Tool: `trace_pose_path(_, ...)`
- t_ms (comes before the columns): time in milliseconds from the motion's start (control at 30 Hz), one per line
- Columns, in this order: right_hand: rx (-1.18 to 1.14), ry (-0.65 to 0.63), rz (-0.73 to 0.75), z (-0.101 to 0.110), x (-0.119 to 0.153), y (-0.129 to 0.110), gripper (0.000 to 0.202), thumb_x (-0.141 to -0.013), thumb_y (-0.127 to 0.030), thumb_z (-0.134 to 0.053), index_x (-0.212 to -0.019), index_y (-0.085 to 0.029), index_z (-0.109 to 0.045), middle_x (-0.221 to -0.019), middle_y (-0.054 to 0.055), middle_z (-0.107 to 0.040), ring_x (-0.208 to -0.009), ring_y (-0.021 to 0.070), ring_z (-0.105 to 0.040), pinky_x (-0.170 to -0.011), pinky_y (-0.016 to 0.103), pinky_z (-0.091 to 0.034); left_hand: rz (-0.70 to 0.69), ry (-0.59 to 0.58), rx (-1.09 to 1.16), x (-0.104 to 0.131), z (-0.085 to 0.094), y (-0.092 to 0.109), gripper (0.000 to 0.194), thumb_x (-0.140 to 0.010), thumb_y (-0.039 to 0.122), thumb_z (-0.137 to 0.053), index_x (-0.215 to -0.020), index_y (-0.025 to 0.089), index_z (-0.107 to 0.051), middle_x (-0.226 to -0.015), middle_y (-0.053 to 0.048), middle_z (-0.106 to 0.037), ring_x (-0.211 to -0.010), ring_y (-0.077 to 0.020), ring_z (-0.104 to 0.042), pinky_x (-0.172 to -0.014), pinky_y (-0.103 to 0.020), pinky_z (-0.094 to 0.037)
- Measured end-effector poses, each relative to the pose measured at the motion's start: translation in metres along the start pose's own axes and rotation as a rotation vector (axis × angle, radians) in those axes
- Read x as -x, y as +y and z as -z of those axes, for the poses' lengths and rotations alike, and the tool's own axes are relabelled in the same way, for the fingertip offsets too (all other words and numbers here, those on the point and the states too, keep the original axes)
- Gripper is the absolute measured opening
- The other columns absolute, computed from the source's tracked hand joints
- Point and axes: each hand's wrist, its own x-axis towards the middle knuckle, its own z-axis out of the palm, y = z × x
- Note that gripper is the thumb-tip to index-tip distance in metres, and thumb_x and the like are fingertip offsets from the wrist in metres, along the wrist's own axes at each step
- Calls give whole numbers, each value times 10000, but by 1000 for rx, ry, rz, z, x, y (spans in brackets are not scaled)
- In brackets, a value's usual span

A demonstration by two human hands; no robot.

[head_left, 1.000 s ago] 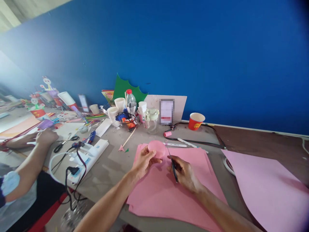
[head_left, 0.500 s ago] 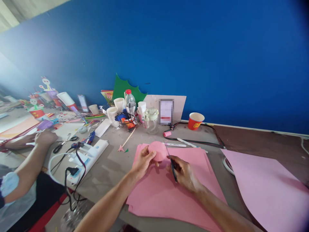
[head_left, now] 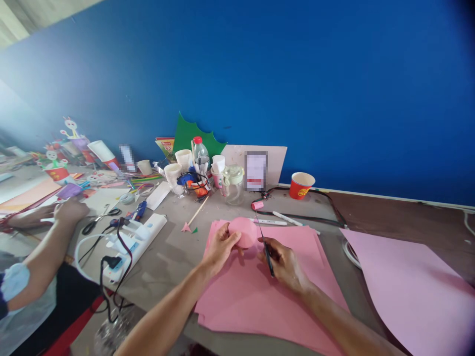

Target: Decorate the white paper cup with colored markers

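Observation:
A rounded pink paper piece (head_left: 243, 232) is pinched between the thumb and fingers of my left hand (head_left: 221, 247). Just to its right, my right hand (head_left: 284, 262) is closed around dark-handled scissors (head_left: 267, 256), whose blades point up and away beside the paper's right edge. Both hands are over a stack of large pink sheets (head_left: 260, 306) lying on the grey table. Beyond the stack lie white markers (head_left: 270, 222) and a small roll of pink paper (head_left: 257, 204).
A red paper cup (head_left: 302, 186), a glass jar (head_left: 233, 185) and a bottle (head_left: 200, 154) stand at the back. A power strip (head_left: 139, 247) with cables is on the left, near another person's arm (head_left: 48, 259). A lighter pink sheet (head_left: 415, 282) lies right.
The scissors and my right fingers have shifted slightly right and tilted, away from the paper's edge. My left hand and the paper have barely moved.

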Motion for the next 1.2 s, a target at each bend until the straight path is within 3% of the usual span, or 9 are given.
trace_pose_path(333,4,-42,30,0,1,-2,389,-787,-367,-623,-1090,-133,-691,-664,8,-569,-571,134,-480,-509,243,-456,-33,93,-205,-1,3,-2,264,-788,430,-654,-812,207,-514,-604,57,-537,-430,-130,-565,-378,-230,-431)
trace_pose_path(533,5,-40,26,-1,0,3,404,-799,-374,-622,-1113,-130,-686,-698,25,-606,-596,141,-523,-525,235,-481,-90,202,-301,-1,4,7,296,-760,385,-677,-684,193,-464,-541,74,-495,-439,-94,-538,-454,-203,-371)
trace_pose_path(1200,0,-34,14,-2,-1,3,377,-806,-377,-609,-1081,-138,-704,-673,24,-629,-589,154,-558,-554,247,-507,-102,154,-343,-1,5,2,234,-819,371,-601,-729,191,-483,-563,70,-495,-465,-96,-535,-487,-209,-398)
